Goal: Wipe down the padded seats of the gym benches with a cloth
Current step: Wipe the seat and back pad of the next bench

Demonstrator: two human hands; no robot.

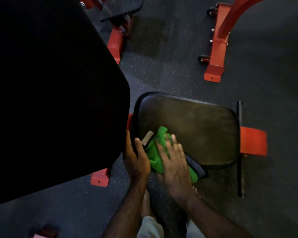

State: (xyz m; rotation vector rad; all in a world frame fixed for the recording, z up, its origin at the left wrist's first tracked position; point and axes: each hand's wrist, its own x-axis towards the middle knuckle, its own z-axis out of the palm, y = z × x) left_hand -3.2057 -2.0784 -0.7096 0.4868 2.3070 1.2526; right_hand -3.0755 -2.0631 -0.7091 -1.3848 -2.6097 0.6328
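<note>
A black padded seat (193, 127) of a red-framed gym bench lies below me, right of centre. The bench's large black back pad (50, 91) fills the left of the view. A green cloth (156, 152) lies bunched on the seat's near left corner. My right hand (175, 162) presses flat on the cloth with fingers spread. My left hand (136, 157) grips the seat's left edge, thumb on top beside a pale worn patch (147, 138) in the padding.
Dark speckled rubber floor (162, 71) surrounds the bench. Red frame feet (253, 140) stick out beside the seat, with a black bar (240, 148) on its right. Another red machine frame (217, 45) stands at the back right. My bare feet (146, 201) are below the hands.
</note>
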